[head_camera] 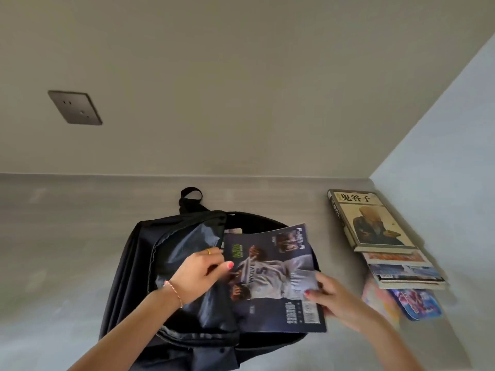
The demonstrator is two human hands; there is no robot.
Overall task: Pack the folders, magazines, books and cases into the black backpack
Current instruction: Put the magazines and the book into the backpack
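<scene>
I see the right hand pinching the basketball magazine by its lower edge, half over the open black backpack; the left hand holds back the flap (thumb on the cover). More books sit stacked at right.

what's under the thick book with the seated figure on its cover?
Under the thick portrait-cover book: a stack of flat magazines, and below them colourful cases poking out. Their count and covers are mostly hidden.

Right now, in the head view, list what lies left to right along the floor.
Black backpack → left hand → basketball magazine → right hand → stack of books and magazines by the right wall.
</scene>
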